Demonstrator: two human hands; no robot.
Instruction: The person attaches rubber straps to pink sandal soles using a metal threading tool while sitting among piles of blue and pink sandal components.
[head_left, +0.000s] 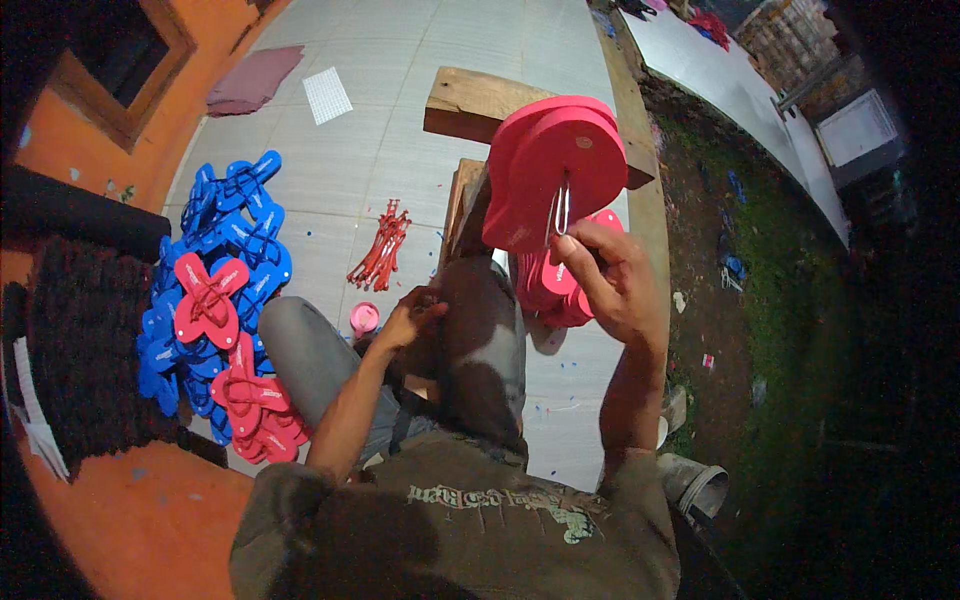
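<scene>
My right hand pinches a bent metal wire tool, its tip at a hole in the upper of two red sandal soles. These soles lie overlapped on a wooden stand. Under and beside my right hand is a stack of red-pink soles, partly hidden by the hand and the upper soles. My left hand rests against my leg, fingers loosely apart, with nothing visible in it. Beyond it lies a bundle of red sandal straps, and a small pink cup stands close by.
Blue sandals with straps fill a heap on the left, with pink-red sandals on and before it. A mauve cloth and a white sheet lie on the tiles farther off. Grass and soil border the tiled floor at right.
</scene>
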